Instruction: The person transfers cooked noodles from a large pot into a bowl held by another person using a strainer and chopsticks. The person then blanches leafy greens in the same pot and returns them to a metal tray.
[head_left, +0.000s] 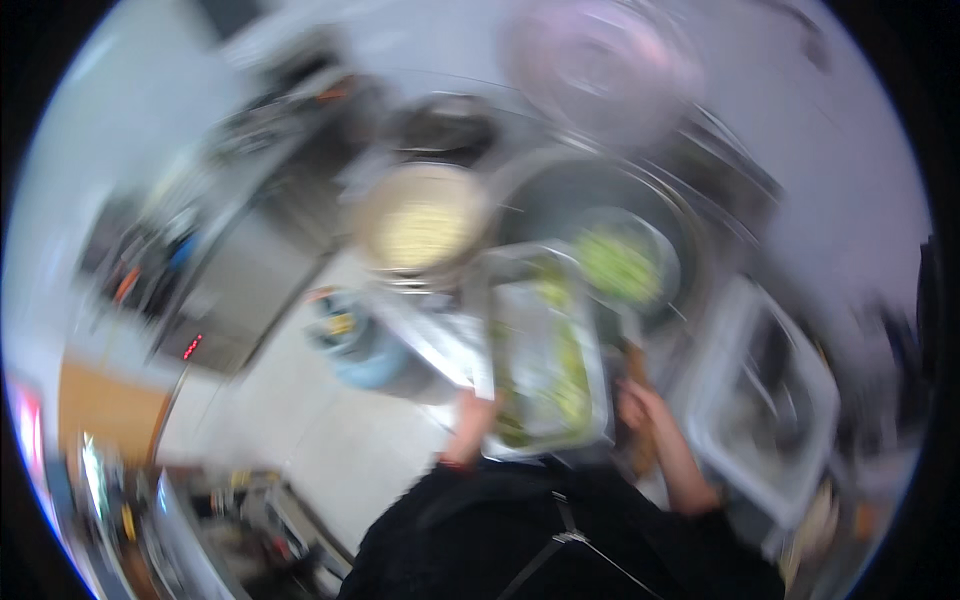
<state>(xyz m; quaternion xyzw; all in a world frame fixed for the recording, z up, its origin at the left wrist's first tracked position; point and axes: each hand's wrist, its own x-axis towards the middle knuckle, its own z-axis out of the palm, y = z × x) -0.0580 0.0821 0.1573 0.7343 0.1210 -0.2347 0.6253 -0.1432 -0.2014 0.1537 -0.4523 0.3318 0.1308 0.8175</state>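
Note:
Motion blur softens the whole view. My left hand grips the left rim of a rectangular metal pan, close to my body. Green food, perhaps sliced vegetables, lies along the pan's sides, its middle mostly bare. In my right hand is the wooden handle of a large ladle or skimmer. Pale green chopped vegetables fill its round head, which is inside a big dark wok. The pan's far end overlaps the wok's near left edge.
Left of the wok stands a round pot with pale yellow contents. A large round lid or basin is behind the wok. On the right sits a white plastic tub. A blue gas cylinder stands on the floor by a steel cabinet.

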